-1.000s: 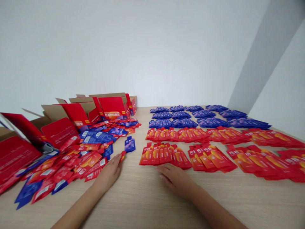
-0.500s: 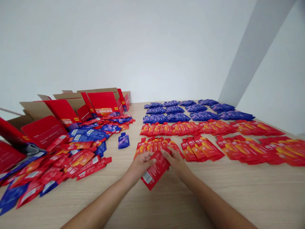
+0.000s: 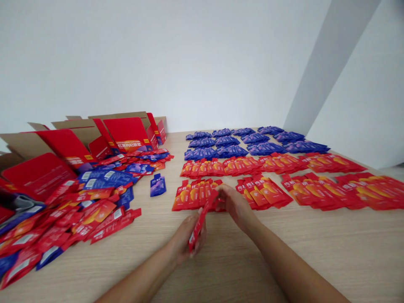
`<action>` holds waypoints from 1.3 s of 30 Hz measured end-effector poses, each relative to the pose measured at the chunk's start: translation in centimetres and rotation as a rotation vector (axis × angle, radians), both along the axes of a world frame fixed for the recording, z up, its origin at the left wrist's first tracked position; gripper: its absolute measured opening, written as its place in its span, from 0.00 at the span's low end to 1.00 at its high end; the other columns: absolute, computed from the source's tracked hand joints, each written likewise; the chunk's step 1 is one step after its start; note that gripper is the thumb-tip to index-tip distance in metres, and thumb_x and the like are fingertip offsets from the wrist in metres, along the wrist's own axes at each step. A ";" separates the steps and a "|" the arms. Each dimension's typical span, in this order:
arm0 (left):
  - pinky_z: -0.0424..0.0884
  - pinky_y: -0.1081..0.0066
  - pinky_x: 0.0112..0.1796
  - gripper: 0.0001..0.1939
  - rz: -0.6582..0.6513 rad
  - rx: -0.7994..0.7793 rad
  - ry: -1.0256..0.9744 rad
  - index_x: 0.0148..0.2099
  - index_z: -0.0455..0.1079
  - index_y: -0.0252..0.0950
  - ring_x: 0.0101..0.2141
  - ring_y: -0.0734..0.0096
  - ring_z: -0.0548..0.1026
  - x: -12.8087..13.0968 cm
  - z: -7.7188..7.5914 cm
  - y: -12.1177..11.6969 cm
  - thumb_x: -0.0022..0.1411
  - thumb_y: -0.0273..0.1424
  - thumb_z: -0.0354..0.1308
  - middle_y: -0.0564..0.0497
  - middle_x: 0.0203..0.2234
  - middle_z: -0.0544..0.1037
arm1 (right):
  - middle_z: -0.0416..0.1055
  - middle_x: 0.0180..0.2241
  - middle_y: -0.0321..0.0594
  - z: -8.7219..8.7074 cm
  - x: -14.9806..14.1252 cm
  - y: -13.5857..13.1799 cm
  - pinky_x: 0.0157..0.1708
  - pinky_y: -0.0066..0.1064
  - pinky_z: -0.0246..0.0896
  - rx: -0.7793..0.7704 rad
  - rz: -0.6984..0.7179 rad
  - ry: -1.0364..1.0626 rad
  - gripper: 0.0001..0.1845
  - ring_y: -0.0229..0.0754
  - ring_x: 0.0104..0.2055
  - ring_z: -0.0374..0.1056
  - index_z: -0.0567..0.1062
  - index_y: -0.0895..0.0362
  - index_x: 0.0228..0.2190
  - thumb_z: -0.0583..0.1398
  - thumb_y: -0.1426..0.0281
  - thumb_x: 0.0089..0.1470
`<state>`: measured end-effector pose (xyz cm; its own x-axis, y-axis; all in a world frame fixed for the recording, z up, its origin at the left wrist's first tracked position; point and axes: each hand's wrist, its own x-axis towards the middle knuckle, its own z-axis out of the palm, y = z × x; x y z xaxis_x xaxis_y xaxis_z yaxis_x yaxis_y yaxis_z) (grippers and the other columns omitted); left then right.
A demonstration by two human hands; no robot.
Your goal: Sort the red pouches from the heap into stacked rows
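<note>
A red pouch (image 3: 199, 225) is held up off the table, tilted and seen nearly edge-on. Its lower part is gripped by my left hand (image 3: 187, 235), with fingers wrapped behind it. At its upper end, my right hand (image 3: 236, 206) pinches the pouch with bent fingers; the fingertips are partly hidden. Just beyond both hands lies a fanned group of red-orange pouches (image 3: 191, 195). To its right is another fan of red-orange pouches (image 3: 263, 191), near my right hand. A single blue pouch (image 3: 158, 185) lies left of the fanned groups.
A loose heap of mixed red and blue pouches (image 3: 91, 210) covers the table's left side. Open red cartons (image 3: 124, 132) stand behind it. Fanned blue pouches (image 3: 232, 150) lie in rows at the back, with more red fans (image 3: 318, 193) at right. A white wall rises behind.
The held pouch has turned from showing its barcoded back to nearly edge-on. My left hand has moved slightly lower, and the whole view has shifted a little.
</note>
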<state>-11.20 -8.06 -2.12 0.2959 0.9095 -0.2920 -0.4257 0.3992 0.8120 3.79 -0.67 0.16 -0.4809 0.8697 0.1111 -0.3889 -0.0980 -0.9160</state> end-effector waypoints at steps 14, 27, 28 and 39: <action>0.52 0.75 0.12 0.31 -0.277 0.174 0.079 0.13 0.57 0.37 0.07 0.80 0.55 0.6 -2.4 0.5 0.46 0.60 0.54 0.57 0.05 0.57 | 0.71 0.22 0.34 0.1 -0.3 -1.4 0.36 0.32 0.60 0.149 0.169 -0.036 0.17 0.39 0.29 0.67 0.75 0.56 0.22 0.63 0.55 0.46; 0.66 0.61 0.47 0.16 0.626 0.397 1.316 0.40 0.67 0.33 0.44 0.58 0.72 -15.4 1.8 4.8 0.53 0.39 0.51 0.41 0.41 0.75 | 0.58 0.17 0.31 -0.2 -0.1 -0.5 0.23 0.28 0.45 0.580 0.006 -0.745 0.22 0.36 0.22 0.55 0.62 0.56 0.16 0.53 0.59 0.57; 0.66 0.60 0.47 0.17 0.617 0.360 1.386 0.42 0.67 0.32 0.45 0.57 0.72 -16.7 1.8 4.4 0.54 0.38 0.50 0.40 0.43 0.74 | 0.59 0.17 0.31 0.0 -0.1 -0.7 0.23 0.28 0.45 0.636 0.017 -0.841 0.21 0.36 0.22 0.56 0.63 0.56 0.16 0.52 0.62 0.59; 0.64 0.60 0.47 0.19 -0.161 0.118 2.319 0.49 0.69 0.26 0.48 0.53 0.69 -17.0 2.3 -2.4 0.60 0.24 0.42 0.35 0.47 0.71 | 0.76 0.31 0.45 0.4 -0.5 -1.6 0.29 0.30 0.51 0.808 0.034 -1.333 0.21 0.42 0.32 0.70 0.74 0.59 0.30 0.46 0.65 0.64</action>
